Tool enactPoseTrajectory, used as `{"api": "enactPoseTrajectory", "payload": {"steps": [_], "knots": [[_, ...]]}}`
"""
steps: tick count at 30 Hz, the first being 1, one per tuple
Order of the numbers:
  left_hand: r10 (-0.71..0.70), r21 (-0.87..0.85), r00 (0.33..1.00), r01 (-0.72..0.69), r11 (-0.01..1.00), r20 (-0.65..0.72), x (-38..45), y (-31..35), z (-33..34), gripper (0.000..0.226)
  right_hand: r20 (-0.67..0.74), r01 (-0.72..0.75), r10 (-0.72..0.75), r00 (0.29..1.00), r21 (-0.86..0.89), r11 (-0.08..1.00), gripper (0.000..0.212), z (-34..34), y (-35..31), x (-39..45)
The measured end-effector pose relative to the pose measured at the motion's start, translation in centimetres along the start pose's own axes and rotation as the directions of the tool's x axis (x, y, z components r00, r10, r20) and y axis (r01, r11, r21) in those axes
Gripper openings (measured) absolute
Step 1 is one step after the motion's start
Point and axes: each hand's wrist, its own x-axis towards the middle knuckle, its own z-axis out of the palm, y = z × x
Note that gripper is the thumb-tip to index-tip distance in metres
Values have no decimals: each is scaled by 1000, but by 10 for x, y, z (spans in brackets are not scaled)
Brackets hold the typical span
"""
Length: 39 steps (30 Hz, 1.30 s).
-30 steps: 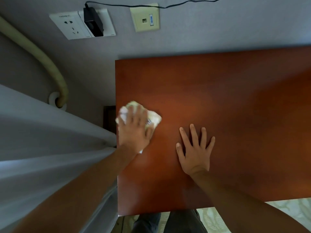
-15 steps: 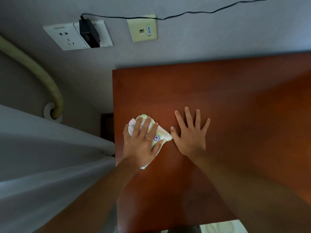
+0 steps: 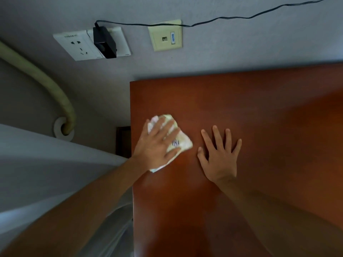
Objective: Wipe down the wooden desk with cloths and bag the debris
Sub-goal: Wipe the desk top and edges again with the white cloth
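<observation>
Head view, desk: reddish-brown wooden desk (image 3: pixel 259 112) filling the right half, far edge against the grey wall (image 3: pixel 222 58), left edge running down the middle of the frame.
Head view, cloth: crumpled white and pale-yellow cloth with a small blue print (image 3: pixel 179 140), flat on the desk near the left edge, about midway between far and near edges; corners showing beyond the fingers at the far side, right side and near side.
Head view, left hand: left hand (image 3: pixel 157 145) laid palm-down on the cloth, fingers straight and slightly spread, pressing it onto the wood; no curl round the fabric visible.
Head view, right hand: right hand (image 3: pixel 220 154) flat on bare wood just right of the cloth, fingers splayed wide, holding nothing; thumb near the cloth's right corner but apart from it.
Head view, wall fittings: white double power socket (image 3: pixel 79 44) on the wall, far left, with a black plug adapter (image 3: pixel 104 42) in its right half; thin black cable (image 3: pixel 222 20) running right from the adapter across a cream data socket plate (image 3: pixel 166 36).
Head view, left side: curved beige pipe (image 3: pixel 44 84) entering the wall at a white collar; pale grey curtain fabric (image 3: pixel 46 164) near left, beside the desk edge.
</observation>
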Motion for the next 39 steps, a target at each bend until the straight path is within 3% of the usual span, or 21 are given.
{"api": "enactPoseTrajectory", "payload": {"steps": [2,4,5,6,7,8,9,11,12,13,15,17,18,19,21,23,28,29,33,37,39], "knots": [[-384,8,923,384,923,12,21,-2,0,67,7,-6,6,1000,-9,1000,64,0,-1,0],[-695,-33,712,700,713,94,43,11,-9,70,23,-8,9,1000,-7,1000,64,0,-1,0],[-743,-38,658,751,659,124,46,21,-10,72,20,-11,11,1000,-5,1000,63,1,0,0],[-718,-34,685,726,687,123,42,31,-8,72,13,-12,12,1000,-3,1000,63,1,0,0],[-610,-29,786,615,788,102,31,39,-5,71,9,-12,12,1000,3,1000,63,1,1,0],[-409,-35,910,412,911,69,14,42,-4,69,6,-12,12,1000,9,1000,63,1,0,0],[-165,-53,986,165,985,8,-4,38,-3,66,1,-12,12,1000,11,1000,63,1,1,0],[191,-71,981,-193,979,-36,-25,9,-7,63,-1,-8,8,1000,11,1000,63,0,0,-1],[227,-41,974,-228,973,-21,-27,-7,-7,64,0,-6,6,1000,12,1000,64,0,0,-1],[160,-4,987,-161,987,-14,-23,-22,-6,65,1,-7,7,1000,13,1000,64,0,0,-1],[-233,3,973,233,973,4,-1,-40,-4,65,13,-12,12,1000,15,1000,64,0,0,0],[-564,3,824,564,826,57,24,-37,-6,62,10,-11,11,1000,8,1000,64,1,0,-2],[-619,4,782,620,784,64,33,-28,-6,60,6,-6,6,1000,4,1000,64,2,0,-2],[-586,-1,808,587,809,56,38,-17,-7,58,0,-3,3,1000,7,1000,64,2,1,0],[-259,20,966,259,966,10,30,4,-1,56,-17,-2,2,1000,12,1000,64,0,1,1],[-66,-14,998,66,998,-8,20,11,0,55,-20,-4,4,1000,-7,1000,64,0,-2,0],[-121,-72,992,122,990,25,19,9,-5,56,-188,68,-64,980,14,998,51,-15,-6,28],[-114,-76,993,115,990,20,20,8,-5,55,-188,75,-72,980,9,997,51,-23,-7,48],[-113,-78,994,112,991,-11,19,6,-7,54,57,107,-101,993,-118,987,74,-30,-15,99],[-117,-105,993,114,988,-30,22,6,-5,56,-6,104,-104,995,-67,992,75,-21,-11,99],[-51,-128,997,44,991,-57,26,-3,-2,53,-17,97,-98,995,-53,994,74,-22,-10,101]]}}
